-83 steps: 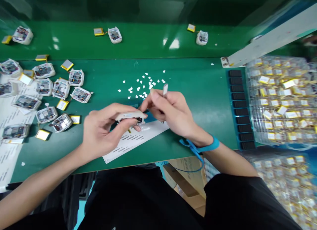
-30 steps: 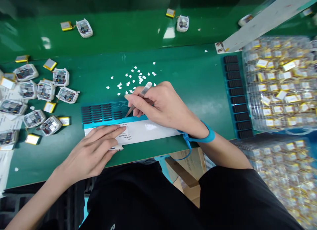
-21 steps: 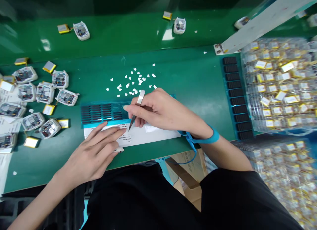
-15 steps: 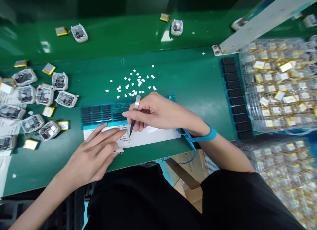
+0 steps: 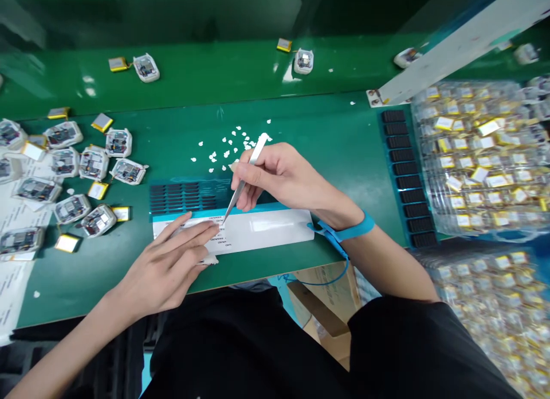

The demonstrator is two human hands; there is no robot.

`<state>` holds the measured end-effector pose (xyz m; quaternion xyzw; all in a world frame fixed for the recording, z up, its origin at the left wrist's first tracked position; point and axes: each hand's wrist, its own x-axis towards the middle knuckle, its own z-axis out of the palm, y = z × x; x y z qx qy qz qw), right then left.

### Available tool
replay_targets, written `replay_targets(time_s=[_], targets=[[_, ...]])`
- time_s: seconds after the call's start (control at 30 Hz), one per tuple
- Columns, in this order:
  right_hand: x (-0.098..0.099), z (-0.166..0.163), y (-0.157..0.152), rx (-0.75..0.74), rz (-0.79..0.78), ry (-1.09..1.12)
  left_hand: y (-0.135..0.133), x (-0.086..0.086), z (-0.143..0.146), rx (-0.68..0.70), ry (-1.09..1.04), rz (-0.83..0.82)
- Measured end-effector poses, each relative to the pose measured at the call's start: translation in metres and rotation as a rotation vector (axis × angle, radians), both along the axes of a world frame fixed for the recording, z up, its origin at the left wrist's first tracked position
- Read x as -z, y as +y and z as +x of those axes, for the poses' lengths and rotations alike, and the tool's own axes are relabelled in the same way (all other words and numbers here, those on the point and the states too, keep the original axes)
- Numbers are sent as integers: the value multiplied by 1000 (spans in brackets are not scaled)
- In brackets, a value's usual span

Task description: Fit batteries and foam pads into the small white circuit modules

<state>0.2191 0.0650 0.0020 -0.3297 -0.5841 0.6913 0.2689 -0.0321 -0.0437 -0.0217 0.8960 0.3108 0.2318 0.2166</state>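
Observation:
My right hand (image 5: 275, 173) grips a pair of metal tweezers (image 5: 256, 150), held slanting with the tips down at the white label strip (image 5: 279, 230), close to my left fingertips. Flat on the strip's left part lies my left hand (image 5: 172, 267), fingers stretched out. Small dark print shows on the strip around those fingertips. A small white piece (image 5: 209, 260), too unclear to name, shows beside my left hand at the strip's lower edge. Behind the strip, a blue film sheet carries rows of thin black strips (image 5: 174, 197), partly hidden by my right hand.
Small white round-tabbed pieces (image 5: 213, 157) lie scattered behind my hands. White device housings with circuit boards (image 5: 93, 162) and batteries cluster at left. At right are a column of black foam pads (image 5: 403, 169) and stacked clear trays (image 5: 476, 176) of batteries. A blue wrist strap (image 5: 354, 228) trails a cord.
The tweezers have tilted over to the right, and my right hand has risen slightly away from me. My left hand stays on the label strip. The view has shifted a little.

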Motion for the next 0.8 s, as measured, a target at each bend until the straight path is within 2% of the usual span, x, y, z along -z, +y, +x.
replay_targets(time_s=[0.07, 0.17, 0.23, 0.3, 0.47, 0.63, 0.8], targets=[[-2, -3, -4, 57, 32, 55, 2, -9, 2, -106, -161, -140], [-3, -8, -9, 254, 118, 95, 16, -25, 10, -307, -328, -393], [-2, -9, -10, 403, 162, 74, 32, -29, 19, -348, -392, -575], [-2, -10, -11, 466, 178, 37, 46, -28, 27, -351, -441, -714], [0, -15, -19, 383, 153, 13, 53, -22, 37, -291, -537, -858], [4, -21, -23, 344, 152, 120, 45, -31, 41, -319, -525, -997], [6, -20, -21, 340, 150, 132, 44, -33, 43, -318, -583, -1016]])
